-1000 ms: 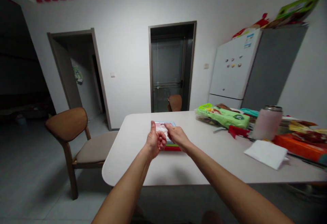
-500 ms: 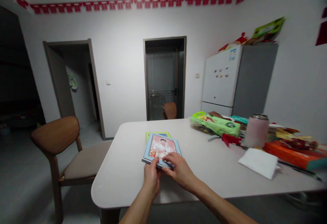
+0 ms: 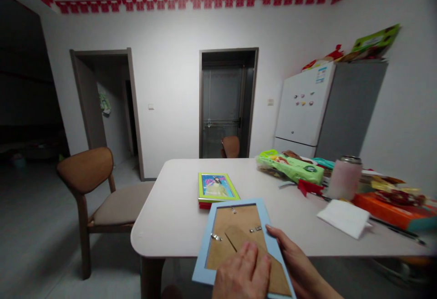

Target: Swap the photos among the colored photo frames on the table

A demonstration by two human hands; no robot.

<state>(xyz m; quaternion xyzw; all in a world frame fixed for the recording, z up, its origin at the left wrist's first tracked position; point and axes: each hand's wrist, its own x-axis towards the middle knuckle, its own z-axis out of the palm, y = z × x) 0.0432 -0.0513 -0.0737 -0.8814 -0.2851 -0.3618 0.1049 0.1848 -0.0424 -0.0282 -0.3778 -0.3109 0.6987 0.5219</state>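
A light-blue picture frame (image 3: 204,251) is tilted up in front of me over the table's near edge, its brown backing board facing me. Metal clips and a fold-out stand show on that back. My left hand (image 3: 242,274) is closed against the lower part of the backing, fingers together on the stand; its thumb is hidden. At the right edge, my right hand (image 3: 293,258) grips the frame, thumb on the side and the other fingers mostly out of sight behind. Just beyond, a green picture frame (image 3: 218,190) with a figure in a yellow dress lies on top of something red.
The white table (image 3: 170,199) carries a green package (image 3: 297,167), a pink tumbler (image 3: 345,178), a white napkin (image 3: 344,218) and an orange box (image 3: 385,210) at the right. A wooden chair (image 3: 87,171) stands at the left, a fridge (image 3: 303,108) at the back right.
The blue frame has come off the green one toward me and been turned over, from its picture side to its back. My right hand has shifted to its side edge, my left onto its backing.
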